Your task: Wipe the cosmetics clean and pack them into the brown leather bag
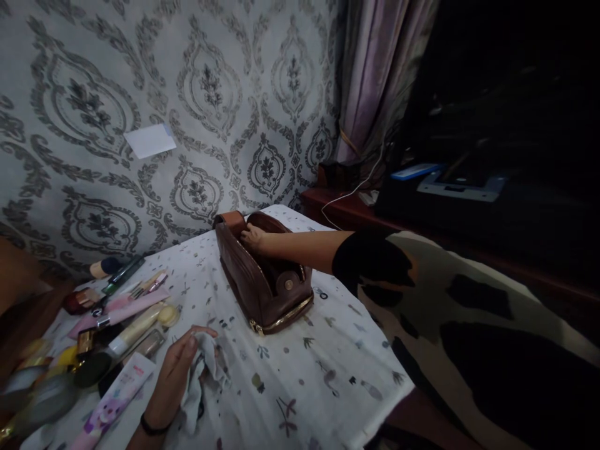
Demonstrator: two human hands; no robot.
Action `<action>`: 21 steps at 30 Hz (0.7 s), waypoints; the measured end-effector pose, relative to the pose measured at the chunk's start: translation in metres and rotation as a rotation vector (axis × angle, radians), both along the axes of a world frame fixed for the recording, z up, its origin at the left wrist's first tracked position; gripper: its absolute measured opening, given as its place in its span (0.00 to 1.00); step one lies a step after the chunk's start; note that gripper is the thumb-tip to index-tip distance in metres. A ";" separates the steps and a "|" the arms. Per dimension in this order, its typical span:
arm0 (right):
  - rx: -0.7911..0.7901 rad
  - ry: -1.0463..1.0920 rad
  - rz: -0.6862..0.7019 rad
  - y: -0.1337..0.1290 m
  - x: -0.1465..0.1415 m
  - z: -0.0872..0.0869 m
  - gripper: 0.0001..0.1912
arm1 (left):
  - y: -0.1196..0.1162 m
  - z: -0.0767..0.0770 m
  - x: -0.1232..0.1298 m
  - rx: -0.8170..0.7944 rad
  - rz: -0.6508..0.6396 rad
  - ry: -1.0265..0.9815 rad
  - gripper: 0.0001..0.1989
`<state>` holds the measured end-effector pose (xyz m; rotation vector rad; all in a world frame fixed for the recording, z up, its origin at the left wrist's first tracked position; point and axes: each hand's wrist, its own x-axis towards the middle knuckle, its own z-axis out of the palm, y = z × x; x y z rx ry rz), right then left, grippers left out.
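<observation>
A dark brown bag (244,281) with a gold zipper lies unzipped on the patterned white cloth (290,369). My right hand (253,239) reaches into its opening at the far end, fingers bent against the inner edge near the tan strap (232,219); whether they grip anything is hidden. Nearer to me, my left hand (180,362) is closed around a crumpled pale cloth (201,375), which hangs down onto the tabletop, apart from the bag.
Many cosmetics, including a pink tube (122,390) and a pale yellow tube (135,328), crowd the left side. Patterned wallpaper rises behind. A reddish wooden surface (347,209) with a white cable stands at the right, beside a purple curtain (365,81).
</observation>
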<state>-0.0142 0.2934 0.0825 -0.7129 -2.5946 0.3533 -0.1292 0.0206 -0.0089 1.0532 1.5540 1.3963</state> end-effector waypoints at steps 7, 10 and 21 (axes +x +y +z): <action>0.115 -0.410 0.114 -0.006 0.012 0.050 0.03 | -0.001 -0.004 -0.002 0.030 0.024 -0.053 0.29; 0.177 -0.448 0.189 -0.022 0.029 0.081 0.06 | -0.001 -0.005 -0.003 -0.006 0.086 -0.064 0.30; -0.072 -0.165 0.506 -0.196 0.059 -0.036 0.12 | 0.004 0.004 0.000 0.125 0.375 -0.075 0.29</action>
